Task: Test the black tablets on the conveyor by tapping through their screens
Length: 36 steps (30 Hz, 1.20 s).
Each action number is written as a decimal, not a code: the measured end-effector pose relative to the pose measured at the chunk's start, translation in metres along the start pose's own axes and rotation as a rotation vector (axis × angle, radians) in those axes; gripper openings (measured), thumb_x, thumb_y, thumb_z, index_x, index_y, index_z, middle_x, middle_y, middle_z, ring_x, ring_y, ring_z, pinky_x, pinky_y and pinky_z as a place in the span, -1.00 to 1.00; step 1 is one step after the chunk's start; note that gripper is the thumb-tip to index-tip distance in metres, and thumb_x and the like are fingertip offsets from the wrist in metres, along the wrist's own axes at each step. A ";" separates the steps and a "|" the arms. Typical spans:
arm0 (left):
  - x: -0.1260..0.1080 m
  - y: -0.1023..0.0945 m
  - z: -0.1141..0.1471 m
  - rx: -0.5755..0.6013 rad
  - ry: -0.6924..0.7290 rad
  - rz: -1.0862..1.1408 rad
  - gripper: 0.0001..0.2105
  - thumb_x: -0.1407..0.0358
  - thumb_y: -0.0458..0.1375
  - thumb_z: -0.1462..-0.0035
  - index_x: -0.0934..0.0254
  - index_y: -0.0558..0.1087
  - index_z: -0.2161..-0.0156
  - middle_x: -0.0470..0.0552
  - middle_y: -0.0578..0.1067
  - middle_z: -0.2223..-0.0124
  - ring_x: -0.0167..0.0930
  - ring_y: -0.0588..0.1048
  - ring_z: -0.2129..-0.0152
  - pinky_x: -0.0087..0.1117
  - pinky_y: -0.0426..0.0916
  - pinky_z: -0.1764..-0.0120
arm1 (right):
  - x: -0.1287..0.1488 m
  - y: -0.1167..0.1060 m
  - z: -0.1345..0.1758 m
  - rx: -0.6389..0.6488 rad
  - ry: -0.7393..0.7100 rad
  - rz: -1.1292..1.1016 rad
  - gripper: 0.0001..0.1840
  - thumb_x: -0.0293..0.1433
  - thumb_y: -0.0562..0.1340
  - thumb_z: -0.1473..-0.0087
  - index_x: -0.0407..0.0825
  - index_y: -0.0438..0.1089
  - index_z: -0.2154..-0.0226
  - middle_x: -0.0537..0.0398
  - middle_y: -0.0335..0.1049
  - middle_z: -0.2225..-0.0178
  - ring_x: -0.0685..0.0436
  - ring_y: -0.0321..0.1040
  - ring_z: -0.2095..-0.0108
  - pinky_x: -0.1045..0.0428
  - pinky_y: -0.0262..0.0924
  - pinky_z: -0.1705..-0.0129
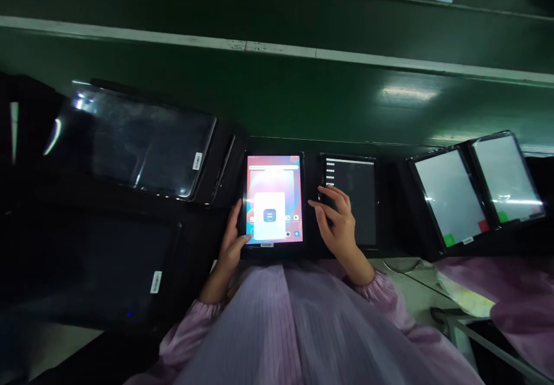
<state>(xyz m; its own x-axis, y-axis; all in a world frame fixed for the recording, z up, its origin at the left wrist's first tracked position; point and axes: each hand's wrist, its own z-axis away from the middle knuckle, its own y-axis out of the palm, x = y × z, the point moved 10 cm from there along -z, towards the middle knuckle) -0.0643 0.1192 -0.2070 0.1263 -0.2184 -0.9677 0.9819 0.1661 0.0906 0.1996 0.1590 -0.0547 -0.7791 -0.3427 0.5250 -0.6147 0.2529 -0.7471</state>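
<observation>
A lit tablet point(277, 183) lies upright in front of me, with a colourful home screen and a white panel over its lower part. My left hand point(231, 243) grips its left edge, the thumb over the lower left corner and the fingers along the side. Just right of this tablet is my right hand point(340, 223), its fingers apart and holding nothing. It covers part of a second tablet point(363, 206), whose dark screen shows a short white list at the top left. Whether the right fingertips touch anything cannot be told.
Wrapped dark tablets with barcode labels lie to the left, a large one point(151, 142) and another point(99, 264) nearer me. On the right stand two pale-screened tablets, one point(450, 194) beside the other point(504, 177). The green bench point(277, 96) runs behind. A purple sleeve point(523, 310) shows at right.
</observation>
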 end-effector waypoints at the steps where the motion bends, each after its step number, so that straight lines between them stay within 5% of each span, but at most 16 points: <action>1: 0.001 0.000 0.000 0.006 -0.001 -0.001 -0.18 0.19 0.32 -0.01 0.09 0.31 -0.43 0.07 0.30 -0.49 -0.01 0.16 -0.46 0.03 0.02 -0.47 | 0.004 0.004 -0.002 0.010 -0.009 -0.008 -0.64 -0.38 0.14 -0.41 0.14 0.68 0.09 -0.04 0.56 -0.10 -0.29 0.41 -0.22 -0.32 0.44 -0.19; 20: -0.010 -0.001 -0.001 -0.054 0.050 -0.068 -0.39 0.05 0.28 -0.17 0.08 0.46 -0.32 0.07 0.42 -0.40 -0.07 0.20 -0.45 -0.03 0.05 -0.46 | 0.023 0.062 -0.023 0.095 -0.070 0.097 -0.65 -0.39 0.12 -0.40 0.08 0.66 0.07 -0.10 0.43 -0.26 -0.44 0.14 -0.40 -0.48 0.30 -0.30; 27: -0.006 -0.004 -0.002 -0.072 0.026 -0.044 -0.39 0.01 0.31 -0.16 0.09 0.49 -0.30 0.07 0.44 -0.39 -0.08 0.24 -0.43 -0.05 0.06 -0.46 | 0.018 0.050 -0.022 -0.011 -0.029 0.191 -0.66 -0.44 0.14 -0.35 0.07 0.67 0.20 -0.05 0.50 -0.19 -0.43 0.16 -0.39 -0.45 0.29 -0.31; 36: -0.010 -0.002 -0.004 -0.134 -0.095 -0.004 -0.37 0.00 0.30 -0.11 0.15 0.50 -0.27 0.08 0.45 -0.39 -0.12 0.34 -0.37 -0.15 0.21 -0.39 | 0.010 0.052 -0.020 0.034 0.007 0.151 -0.65 -0.45 0.14 -0.35 0.06 0.67 0.11 -0.06 0.48 -0.22 -0.43 0.13 -0.41 -0.47 0.24 -0.33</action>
<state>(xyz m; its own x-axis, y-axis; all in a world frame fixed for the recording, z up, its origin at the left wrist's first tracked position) -0.0682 0.1253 -0.1982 0.1416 -0.3079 -0.9408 0.9557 0.2902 0.0488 0.1570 0.1865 -0.0803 -0.8630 -0.2968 0.4088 -0.4865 0.2705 -0.8307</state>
